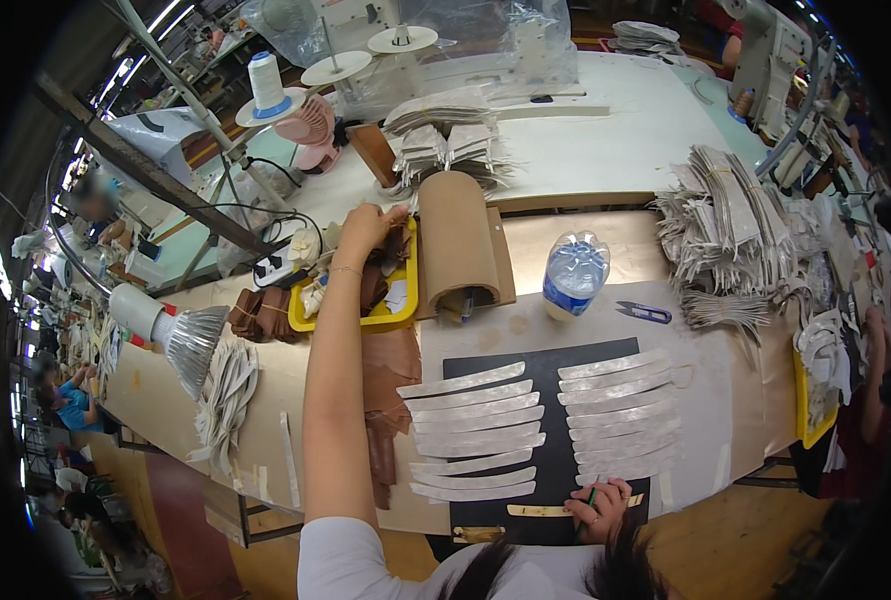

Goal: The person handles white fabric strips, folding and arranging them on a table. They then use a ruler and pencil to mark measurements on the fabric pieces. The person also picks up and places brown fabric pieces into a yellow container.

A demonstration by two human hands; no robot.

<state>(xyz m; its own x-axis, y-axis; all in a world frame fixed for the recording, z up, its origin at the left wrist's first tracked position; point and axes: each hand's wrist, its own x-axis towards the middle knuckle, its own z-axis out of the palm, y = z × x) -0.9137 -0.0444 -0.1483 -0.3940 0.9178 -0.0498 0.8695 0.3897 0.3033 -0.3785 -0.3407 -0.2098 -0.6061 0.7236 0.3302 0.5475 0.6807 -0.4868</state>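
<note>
My left arm stretches far forward, and my left hand (367, 230) is over the far end of a yellow tray (412, 290). Its fingers are bent together beside brown leather-like pieces (397, 245); what they pinch is hidden. Close to my body, my right hand (602, 512) is curled around a thin green pen-like tool (592, 495), mostly covered by the fingers. Under that hand lies a narrow cream strip with dark marks (537, 511). Pale grey strips (475, 416) lie in two columns across a black board (553, 425), the right column (620, 400) reaching down to my right hand.
A brown half-tube (453, 235), a water bottle (575, 275) and blue thread snips (644, 312) stand or lie beyond the board. Bundled strips (720, 215) are piled at right. A lamp (187, 340) juts in at left, near more strips (227, 400). Brown sheets (385, 385) lie beside my left arm.
</note>
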